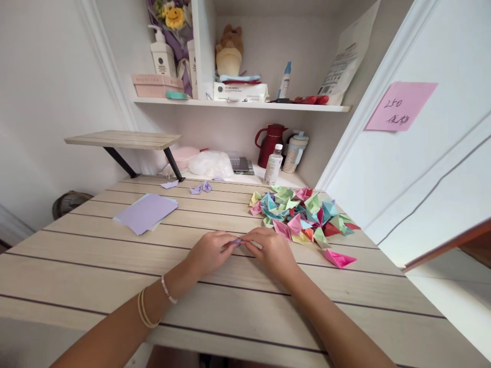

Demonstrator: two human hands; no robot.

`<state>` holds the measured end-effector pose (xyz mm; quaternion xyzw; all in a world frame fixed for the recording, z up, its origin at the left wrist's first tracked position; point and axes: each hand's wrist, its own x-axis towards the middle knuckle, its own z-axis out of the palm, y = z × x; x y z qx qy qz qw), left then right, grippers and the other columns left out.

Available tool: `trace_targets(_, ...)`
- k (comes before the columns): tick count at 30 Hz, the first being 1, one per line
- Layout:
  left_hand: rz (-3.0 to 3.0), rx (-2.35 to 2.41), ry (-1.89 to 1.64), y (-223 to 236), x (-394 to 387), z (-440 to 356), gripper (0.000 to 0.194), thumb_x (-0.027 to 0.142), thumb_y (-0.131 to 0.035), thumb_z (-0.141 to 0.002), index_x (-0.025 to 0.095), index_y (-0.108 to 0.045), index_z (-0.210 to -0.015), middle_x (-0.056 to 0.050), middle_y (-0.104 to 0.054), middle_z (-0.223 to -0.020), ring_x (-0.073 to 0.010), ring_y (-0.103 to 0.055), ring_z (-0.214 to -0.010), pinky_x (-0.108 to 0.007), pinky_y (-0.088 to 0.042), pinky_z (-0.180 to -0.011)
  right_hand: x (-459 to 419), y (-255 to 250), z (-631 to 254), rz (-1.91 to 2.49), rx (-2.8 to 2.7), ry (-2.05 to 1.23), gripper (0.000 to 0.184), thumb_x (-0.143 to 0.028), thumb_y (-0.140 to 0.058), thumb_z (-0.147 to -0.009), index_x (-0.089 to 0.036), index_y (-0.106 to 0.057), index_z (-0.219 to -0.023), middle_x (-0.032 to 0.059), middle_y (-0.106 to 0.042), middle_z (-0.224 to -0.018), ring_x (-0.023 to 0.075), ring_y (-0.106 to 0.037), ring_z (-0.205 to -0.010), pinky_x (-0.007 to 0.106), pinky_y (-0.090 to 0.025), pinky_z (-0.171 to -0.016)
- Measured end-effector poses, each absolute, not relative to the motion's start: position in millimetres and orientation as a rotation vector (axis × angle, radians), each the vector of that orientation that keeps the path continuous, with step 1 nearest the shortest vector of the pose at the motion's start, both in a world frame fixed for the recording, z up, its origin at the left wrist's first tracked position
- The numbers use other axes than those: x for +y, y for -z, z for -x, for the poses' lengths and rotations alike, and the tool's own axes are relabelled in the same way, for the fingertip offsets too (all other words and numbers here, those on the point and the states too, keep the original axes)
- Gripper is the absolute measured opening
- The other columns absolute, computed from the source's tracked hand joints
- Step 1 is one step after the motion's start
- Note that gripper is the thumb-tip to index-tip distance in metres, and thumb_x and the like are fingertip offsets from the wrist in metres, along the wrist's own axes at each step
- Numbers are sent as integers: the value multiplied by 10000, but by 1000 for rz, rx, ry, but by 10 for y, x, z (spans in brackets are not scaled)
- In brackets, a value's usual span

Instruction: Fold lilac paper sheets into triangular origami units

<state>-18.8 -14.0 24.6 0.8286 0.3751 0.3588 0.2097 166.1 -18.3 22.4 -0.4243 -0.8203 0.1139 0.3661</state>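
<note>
Between my two hands is a small folded piece of purple paper (238,241), mostly covered by fingers. My left hand (213,250) pinches its left end, fingers closed. The right end is pinched by my right hand (270,249). Just beyond the right hand lies a pile of folded paper boats (295,225) in green, pink, blue, yellow and red. A bright pink paper boat (339,258) sits apart, to the right of that hand. On the left is a stack of square paper sheets (148,212), purple on top. Small purple folded pieces (201,188) rest near the back.
A small raised wooden shelf (123,138) stands at the back left of the slatted table (153,276). Behind the table are a plastic bottle (273,166), a red jug (270,145), a tumbler (295,152) and a clear plastic bag (210,164). A pink note (401,106) hangs at right.
</note>
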Motion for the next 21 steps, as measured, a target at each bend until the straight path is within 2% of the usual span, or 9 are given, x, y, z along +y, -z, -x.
trace_targets(7,-2338,1045,-1019,-224,-171,196,199,190,-522,-757,237,-657,-895,-61,-660,-874,-207,-590,-815,-317,-435,-775,-191,-207,-1622,1079,-2091,-425,181,-187,-515,-785,-238,-667,-870,35,-684,-799,179,-615,-726,280,-454,-665)
trace_targets(11,-2395,1068,-1012,-195,-188,196,172,193,-511,-757,218,-641,-868,-74,-643,-847,-211,-590,-809,-322,-446,-779,-213,-212,-1593,1121,-2070,-431,154,-159,-537,-738,-223,-664,-797,24,-668,-711,163,-597,-649,255,-437,-610)
trace_targets(16,-2727,1080,-960,-135,-208,175,170,177,-465,-783,185,-607,-875,-86,-630,-830,-202,-601,-814,-299,-478,-746,-273,-230,-1529,1295,-2028,-279,117,-122,-552,-659,-206,-631,-674,13,-622,-683,131,-546,-566,226,-359,-529)
trace_targets(21,-3023,1026,-1076,-115,-225,154,181,139,-446,-787,153,-575,-914,-87,-634,-867,-187,-612,-822,-285,-509,-707,-328,-269,-1474,1448,-2016,-108,110,-149,-537,-672,-210,-617,-626,-2,-611,-722,114,-525,-564,225,-267,-480)
